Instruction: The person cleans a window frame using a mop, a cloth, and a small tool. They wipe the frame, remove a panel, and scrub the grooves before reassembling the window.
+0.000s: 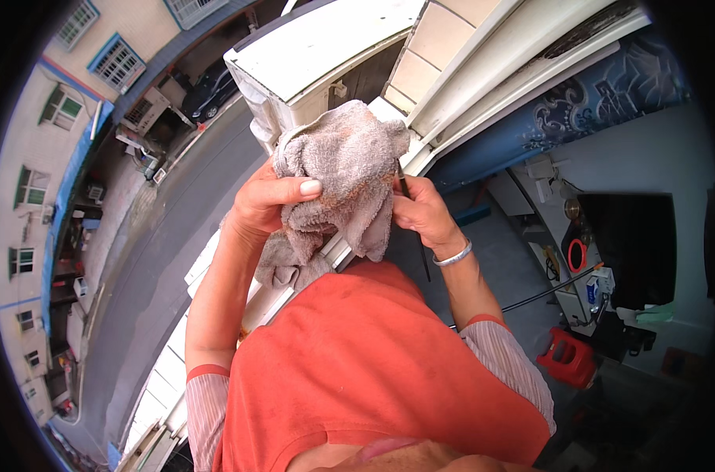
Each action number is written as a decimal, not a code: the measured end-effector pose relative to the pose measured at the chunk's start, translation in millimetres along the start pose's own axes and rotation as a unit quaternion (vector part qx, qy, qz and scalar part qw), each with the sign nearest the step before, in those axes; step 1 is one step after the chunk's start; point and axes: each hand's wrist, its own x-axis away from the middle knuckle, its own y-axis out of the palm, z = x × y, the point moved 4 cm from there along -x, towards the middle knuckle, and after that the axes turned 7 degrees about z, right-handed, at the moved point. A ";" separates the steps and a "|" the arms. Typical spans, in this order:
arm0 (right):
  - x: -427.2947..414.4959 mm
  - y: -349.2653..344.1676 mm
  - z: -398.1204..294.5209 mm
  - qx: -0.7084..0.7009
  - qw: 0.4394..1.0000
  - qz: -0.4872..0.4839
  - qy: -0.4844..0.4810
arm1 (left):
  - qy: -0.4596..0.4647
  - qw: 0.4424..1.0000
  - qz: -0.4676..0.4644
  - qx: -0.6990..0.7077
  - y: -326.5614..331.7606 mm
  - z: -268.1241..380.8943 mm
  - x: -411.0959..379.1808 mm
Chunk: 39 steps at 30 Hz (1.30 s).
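Observation:
A crumpled grey terry cloth (345,159) with brownish stains is bunched up in front of me. My left hand (263,200) grips its left side, the thumb lying on top. On the cloth's right, my right hand (419,209) pinches a thin dark stick (424,256), whose upper end rises beside the cloth; its tip is hidden. Whether those fingers also hold the cloth's edge, I cannot tell. Below, a second grey cloth (292,265) lies over the white window track (340,251), close to my red garment.
Outside lie a white box-like unit (328,47) and, far below, a street (157,236). Window frame rails (469,71) run to the upper right, beside a blue patterned curtain (546,112). Indoors are a dark screen (629,248), a long pole (546,289) and a red plastic container (570,357).

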 end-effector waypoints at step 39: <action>-15.3 -0.2 -62.4 0.512 0.758 0.133 -0.381 | 0.275 0.725 0.019 -0.631 -22.0 -54.1 -37.5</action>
